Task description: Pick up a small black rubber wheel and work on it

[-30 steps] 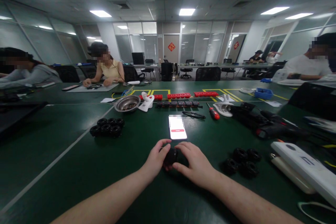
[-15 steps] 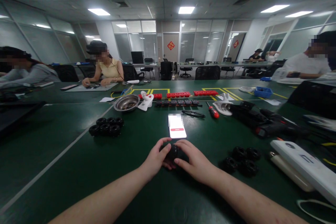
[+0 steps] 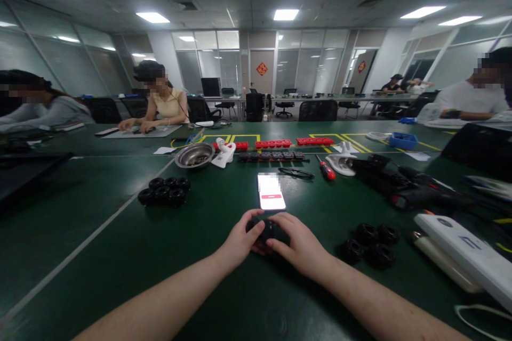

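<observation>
**Black round part clasped between both hands, mid-table**

Clasped from two sides at once: black round part (image 3: pixel 267 230), low over the table (image 3: pixel 120 256), perhaps resting on it, with the contact hidden by the hands. On its left, left hand (image 3: pixel 239 241), fingers (image 3: pixel 250 218) curled shut against the part's left flank, thumb arched over the top. On its right, right hand (image 3: pixel 300 248), fingers (image 3: pixel 282 221) pressed together and wrapped across the right side and upper edge. Equally near on both sides, neither hand ahead of the other, fingertips almost meeting at the near side. Only a dark glossy crown showing in the gap, so no telling which way the axis runs.

Just beyond the knuckles, not touching them: phone (image 3: pixel 271 192), lit, lying flat, long side pointing away. Well apart to the left, cluster of black wheels (image 3: pixel 164 192). Off to the right, near the right forearm, second cluster (image 3: pixel 368 245). Toward the far side, metal bowl (image 3: pixel 194 155), red-handled screwdriver (image 3: pixel 325 169) and row of red blocks (image 3: pixel 272 144). Other people seated along the far edges, hands busy at their own places.
</observation>
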`<control>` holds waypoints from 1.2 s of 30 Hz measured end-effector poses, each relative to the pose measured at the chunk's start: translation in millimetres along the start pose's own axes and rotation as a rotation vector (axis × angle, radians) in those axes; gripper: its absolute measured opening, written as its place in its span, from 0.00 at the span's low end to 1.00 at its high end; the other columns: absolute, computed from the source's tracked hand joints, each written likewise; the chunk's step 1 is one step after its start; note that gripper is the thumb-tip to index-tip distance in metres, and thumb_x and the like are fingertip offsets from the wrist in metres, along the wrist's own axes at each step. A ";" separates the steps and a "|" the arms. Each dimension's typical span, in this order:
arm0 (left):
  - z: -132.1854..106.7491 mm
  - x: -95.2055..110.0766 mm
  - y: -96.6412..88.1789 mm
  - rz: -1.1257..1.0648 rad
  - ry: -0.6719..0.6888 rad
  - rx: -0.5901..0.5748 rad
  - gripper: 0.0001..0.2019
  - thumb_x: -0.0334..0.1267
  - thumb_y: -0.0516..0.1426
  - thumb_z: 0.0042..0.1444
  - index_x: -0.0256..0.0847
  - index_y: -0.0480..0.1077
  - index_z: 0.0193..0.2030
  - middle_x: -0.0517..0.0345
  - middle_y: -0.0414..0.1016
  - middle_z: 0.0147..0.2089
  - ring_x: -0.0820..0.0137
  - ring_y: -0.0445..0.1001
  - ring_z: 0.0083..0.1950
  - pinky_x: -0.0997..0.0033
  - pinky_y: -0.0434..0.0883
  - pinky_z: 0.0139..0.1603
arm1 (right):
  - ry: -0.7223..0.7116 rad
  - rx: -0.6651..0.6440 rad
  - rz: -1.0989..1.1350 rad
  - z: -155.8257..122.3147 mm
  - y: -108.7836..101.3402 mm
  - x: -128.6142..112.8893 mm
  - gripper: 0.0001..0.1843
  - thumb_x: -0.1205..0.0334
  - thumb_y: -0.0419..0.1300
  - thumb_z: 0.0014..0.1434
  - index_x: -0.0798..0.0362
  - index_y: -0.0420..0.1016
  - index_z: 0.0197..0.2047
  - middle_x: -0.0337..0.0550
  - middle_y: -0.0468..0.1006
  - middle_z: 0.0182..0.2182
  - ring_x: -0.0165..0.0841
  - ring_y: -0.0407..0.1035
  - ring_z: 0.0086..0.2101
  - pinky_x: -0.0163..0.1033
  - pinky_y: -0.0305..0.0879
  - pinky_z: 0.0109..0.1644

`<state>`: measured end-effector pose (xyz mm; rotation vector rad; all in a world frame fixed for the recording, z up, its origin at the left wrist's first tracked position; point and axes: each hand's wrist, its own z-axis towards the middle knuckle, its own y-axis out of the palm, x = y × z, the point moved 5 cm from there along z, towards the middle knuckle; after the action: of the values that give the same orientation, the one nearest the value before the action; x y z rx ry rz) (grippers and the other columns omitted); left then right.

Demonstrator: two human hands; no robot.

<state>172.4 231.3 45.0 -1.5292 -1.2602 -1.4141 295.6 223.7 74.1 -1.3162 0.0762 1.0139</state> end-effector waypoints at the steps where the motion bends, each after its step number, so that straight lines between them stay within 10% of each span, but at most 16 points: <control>1: 0.3 0.0 0.0 -0.001 -0.008 -0.008 0.25 0.49 0.55 0.45 0.38 0.54 0.47 0.56 0.68 0.34 0.71 0.73 0.24 0.73 0.67 0.24 | -0.015 0.009 0.005 -0.2 -0.7 -0.6 0.19 0.65 0.58 0.50 0.52 0.64 0.47 0.45 0.68 0.42 0.35 0.62 0.42 0.40 0.59 0.46; 36: -1.1 0.0 1.0 0.018 0.004 0.017 0.20 0.44 0.53 0.49 0.39 0.55 0.47 0.59 0.69 0.31 0.74 0.72 0.23 0.74 0.67 0.23 | -0.025 0.034 0.037 -0.5 -4.8 -2.7 0.18 0.62 0.57 0.51 0.53 0.65 0.47 0.47 0.65 0.45 0.36 0.60 0.45 0.42 0.58 0.49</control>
<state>173.0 230.0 45.3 -1.5219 -1.2498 -1.3911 297.3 222.2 79.1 -1.2751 0.0987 1.0560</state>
